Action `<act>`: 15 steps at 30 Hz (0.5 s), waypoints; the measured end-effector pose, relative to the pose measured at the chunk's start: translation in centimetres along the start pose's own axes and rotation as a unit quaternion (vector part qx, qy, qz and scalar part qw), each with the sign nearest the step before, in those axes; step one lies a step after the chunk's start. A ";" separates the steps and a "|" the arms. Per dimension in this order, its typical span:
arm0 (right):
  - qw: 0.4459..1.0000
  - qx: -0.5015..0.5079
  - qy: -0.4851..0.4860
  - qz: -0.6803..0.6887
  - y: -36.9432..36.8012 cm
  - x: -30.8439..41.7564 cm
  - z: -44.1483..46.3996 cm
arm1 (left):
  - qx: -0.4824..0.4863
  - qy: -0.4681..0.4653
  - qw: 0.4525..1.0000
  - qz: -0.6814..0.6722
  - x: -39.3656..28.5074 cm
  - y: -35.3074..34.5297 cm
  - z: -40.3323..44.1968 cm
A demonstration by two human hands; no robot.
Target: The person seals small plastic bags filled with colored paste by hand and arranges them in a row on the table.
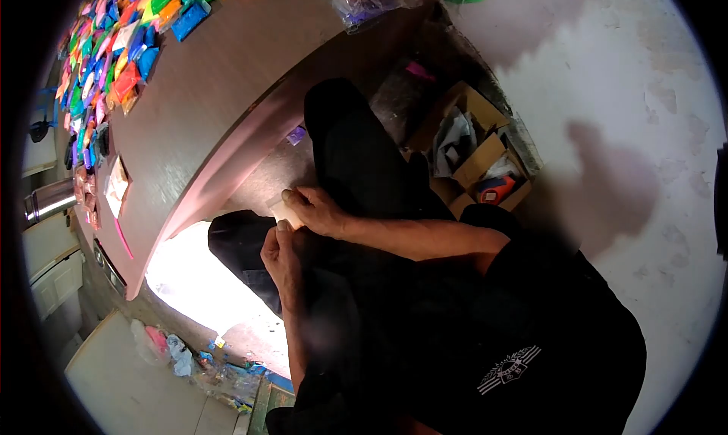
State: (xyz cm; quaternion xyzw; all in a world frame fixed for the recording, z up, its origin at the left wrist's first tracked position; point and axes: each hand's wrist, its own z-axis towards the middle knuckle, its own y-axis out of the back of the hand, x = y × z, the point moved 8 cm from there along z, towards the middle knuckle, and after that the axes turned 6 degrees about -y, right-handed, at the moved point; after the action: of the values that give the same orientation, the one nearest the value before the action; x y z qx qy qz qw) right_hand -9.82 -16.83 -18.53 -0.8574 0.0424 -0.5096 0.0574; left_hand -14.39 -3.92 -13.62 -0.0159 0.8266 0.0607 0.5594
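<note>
A small, flat, pale beige piece (285,212) is held between my two hands above my lap; its exact kind is too small to make out. My right hand (318,212) pinches it from above in the view, thumb and bent fingers closed on its edge. From below, my left hand (281,258) has its thumb pressed against the piece's lower end, its fingers curled and partly hidden. Both hands are close together between my knees, just off the table's edge.
Many colourful small packets (125,82) cover the far part of the brown table (220,64). A pink stick (123,239) lies near its edge. Right of my legs stands an open cardboard box (480,162) with plastic and a red-and-black object. Plastic bags (180,355) lie on the floor.
</note>
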 end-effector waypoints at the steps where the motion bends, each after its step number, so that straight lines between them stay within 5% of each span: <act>1: 1.000 0.012 0.000 0.024 -0.1 -0.2 0.1 | 0.000 0.001 1.000 -0.002 0.6 0.3 0.2; 8: 0.997 0.053 -0.031 0.052 -0.1 0.4 0.2 | -0.041 0.057 0.997 0.020 0.7 0.2 0.1; 15: 0.996 0.087 -0.026 0.016 -1.1 0.6 -0.1 | -0.024 0.014 1.000 0.008 -0.6 0.0 -0.4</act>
State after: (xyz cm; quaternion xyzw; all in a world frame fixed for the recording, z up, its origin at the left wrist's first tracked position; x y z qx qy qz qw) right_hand -9.60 -15.79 -17.76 -0.8613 0.0100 -0.4882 0.1405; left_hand -14.51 -3.94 -12.90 -0.0236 0.8330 0.0843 0.5463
